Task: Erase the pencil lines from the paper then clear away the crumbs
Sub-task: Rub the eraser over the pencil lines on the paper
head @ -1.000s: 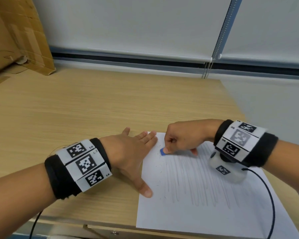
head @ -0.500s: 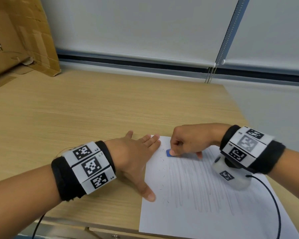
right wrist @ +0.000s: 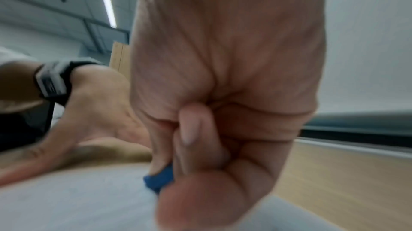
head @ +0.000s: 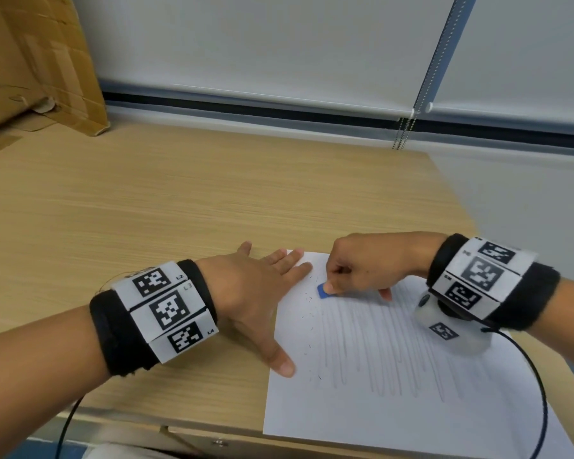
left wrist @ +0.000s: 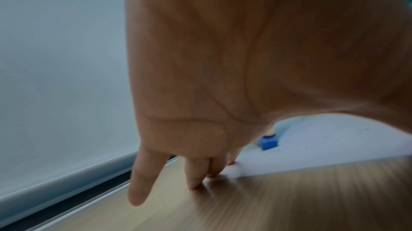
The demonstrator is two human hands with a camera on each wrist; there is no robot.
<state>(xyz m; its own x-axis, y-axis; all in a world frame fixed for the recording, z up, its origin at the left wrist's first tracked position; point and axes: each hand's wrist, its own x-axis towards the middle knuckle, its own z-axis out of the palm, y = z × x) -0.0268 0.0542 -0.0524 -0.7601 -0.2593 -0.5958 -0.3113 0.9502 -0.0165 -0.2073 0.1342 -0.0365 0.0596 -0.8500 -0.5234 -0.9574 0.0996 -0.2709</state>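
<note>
The one blue eraser (head: 322, 290) sits pinched in the curled fingers of the right hand (head: 365, 265), pressed on the far-left part of the single sheet of paper (head: 395, 405) at the far ends of the pencil lines (head: 388, 349), whose long axes run from far to near, so the strokes to come lie nearer and to the right of that hand. The left hand (head: 256, 293) lies flat with fingers spread on the paper's left edge, pinning it to the table (head: 179, 200); small dark crumbs (head: 307, 329), too many to count, are scattered between the two hands.
</note>
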